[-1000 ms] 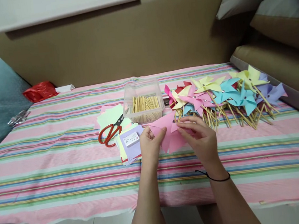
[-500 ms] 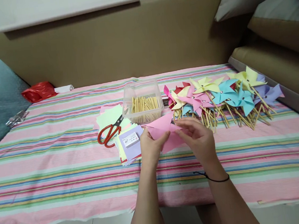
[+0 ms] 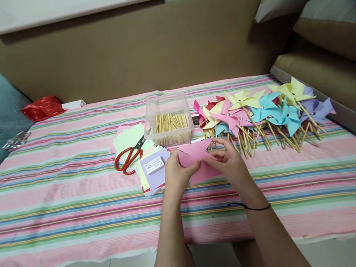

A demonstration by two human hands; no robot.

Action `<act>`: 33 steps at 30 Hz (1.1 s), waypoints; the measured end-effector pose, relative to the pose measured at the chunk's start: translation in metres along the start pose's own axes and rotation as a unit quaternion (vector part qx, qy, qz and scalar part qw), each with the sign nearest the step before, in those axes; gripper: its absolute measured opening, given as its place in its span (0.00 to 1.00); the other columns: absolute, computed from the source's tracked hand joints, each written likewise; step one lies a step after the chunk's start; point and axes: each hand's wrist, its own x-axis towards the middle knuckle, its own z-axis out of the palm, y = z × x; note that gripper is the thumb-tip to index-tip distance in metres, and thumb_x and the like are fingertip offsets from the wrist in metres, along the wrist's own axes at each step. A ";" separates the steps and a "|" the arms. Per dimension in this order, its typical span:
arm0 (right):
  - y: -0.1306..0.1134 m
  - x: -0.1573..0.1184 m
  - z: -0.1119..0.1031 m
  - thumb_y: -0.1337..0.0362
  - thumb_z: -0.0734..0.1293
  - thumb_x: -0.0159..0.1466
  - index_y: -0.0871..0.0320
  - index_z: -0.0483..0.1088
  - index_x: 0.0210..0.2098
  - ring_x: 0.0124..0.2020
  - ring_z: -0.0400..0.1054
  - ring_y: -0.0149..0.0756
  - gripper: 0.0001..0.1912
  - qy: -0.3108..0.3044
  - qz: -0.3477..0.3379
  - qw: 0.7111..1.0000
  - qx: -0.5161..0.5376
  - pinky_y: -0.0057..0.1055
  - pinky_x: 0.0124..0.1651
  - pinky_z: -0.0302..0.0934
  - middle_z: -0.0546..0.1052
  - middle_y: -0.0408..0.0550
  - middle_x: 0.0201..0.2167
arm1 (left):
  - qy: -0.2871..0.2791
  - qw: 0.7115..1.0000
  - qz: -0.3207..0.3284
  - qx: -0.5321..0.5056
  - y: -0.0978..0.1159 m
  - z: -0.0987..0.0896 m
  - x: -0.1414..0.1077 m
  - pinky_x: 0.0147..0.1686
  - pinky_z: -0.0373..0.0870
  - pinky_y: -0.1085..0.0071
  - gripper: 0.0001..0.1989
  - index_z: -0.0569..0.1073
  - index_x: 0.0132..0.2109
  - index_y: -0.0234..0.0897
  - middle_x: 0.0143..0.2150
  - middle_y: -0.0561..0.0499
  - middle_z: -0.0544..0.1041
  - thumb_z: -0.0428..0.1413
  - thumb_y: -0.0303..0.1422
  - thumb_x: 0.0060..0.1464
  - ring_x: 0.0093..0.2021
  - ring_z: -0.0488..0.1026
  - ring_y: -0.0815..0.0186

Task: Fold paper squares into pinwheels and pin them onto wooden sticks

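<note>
A pink paper sheet (image 3: 203, 173) with slits cut in it is held in front of me by both hands. My left hand (image 3: 179, 174) pinches its left side, thumb on top. On the right side, my right hand (image 3: 229, 160) grips the paper, its thumb near the middle close to the left thumb. Fingers behind the sheet are partly hidden. Left of my hands lies a stack of coloured paper squares (image 3: 158, 182) with a small white box (image 3: 154, 165) on top. Red-handled scissors (image 3: 129, 156) rest partly on pale green paper (image 3: 129, 138).
Behind my hands stands a clear plastic box (image 3: 165, 102) holding many short wooden sticks (image 3: 170, 122). Finished paper pinwheels (image 3: 265, 110) on sticks are heaped at the right. A red plastic bag (image 3: 43, 108) lies at the far left on the striped cloth (image 3: 76, 196).
The pink paper's upper flap, raised and folded before, now lies flatter. My right thumb has shifted left toward the left thumb. The view has moved slightly.
</note>
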 end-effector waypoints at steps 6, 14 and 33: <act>0.000 0.000 0.001 0.58 0.79 0.46 0.52 0.63 0.49 0.29 0.75 0.35 0.34 0.051 -0.004 0.998 0.023 0.31 0.34 0.68 0.81 0.43 0.29 | -0.023 0.988 -0.076 -0.132 -0.002 -0.001 0.000 0.19 0.64 0.76 0.21 0.71 0.42 0.37 0.21 0.56 0.75 0.66 0.38 0.41 0.17 0.68 0.71; 0.000 -0.002 0.005 0.56 0.78 0.48 0.53 0.63 0.50 0.30 0.74 0.37 0.34 0.050 -0.017 0.999 0.004 0.33 0.34 0.68 0.81 0.44 0.29 | -0.021 0.987 -0.073 -0.144 -0.004 0.001 0.001 0.22 0.68 0.76 0.27 0.71 0.44 0.36 0.27 0.51 0.80 0.70 0.37 0.36 0.23 0.74 0.68; -0.001 -0.003 0.008 0.56 0.78 0.48 0.52 0.62 0.49 0.28 0.74 0.38 0.33 0.040 -0.012 0.999 -0.002 0.34 0.32 0.68 0.81 0.43 0.28 | -0.002 0.996 -0.046 -0.073 0.005 0.001 -0.002 0.25 0.68 0.73 0.22 0.72 0.43 0.35 0.28 0.52 0.79 0.66 0.33 0.38 0.25 0.73 0.66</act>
